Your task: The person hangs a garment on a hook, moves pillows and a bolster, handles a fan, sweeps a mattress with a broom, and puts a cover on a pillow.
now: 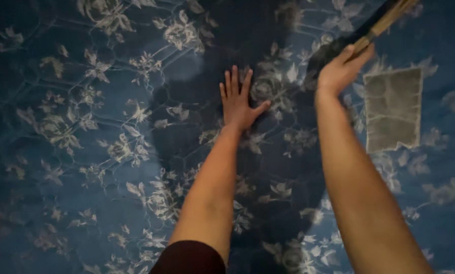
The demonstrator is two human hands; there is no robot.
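Observation:
A blue sheet (85,127) with a pale flower pattern fills the view. My left hand (237,99) lies flat on it near the top middle, fingers spread and palm down. My right hand (342,71) is raised at the upper right and is closed round a wooden handle (385,23) that runs up to the top right corner; a dark head of the tool sits just beside my fingers, and its far end is out of view. My shadow falls dark across the cloth under both arms.
A pale grey rectangular patch (392,109) lies on the sheet to the right of my right wrist. The flowered cloth stretches out on the left side.

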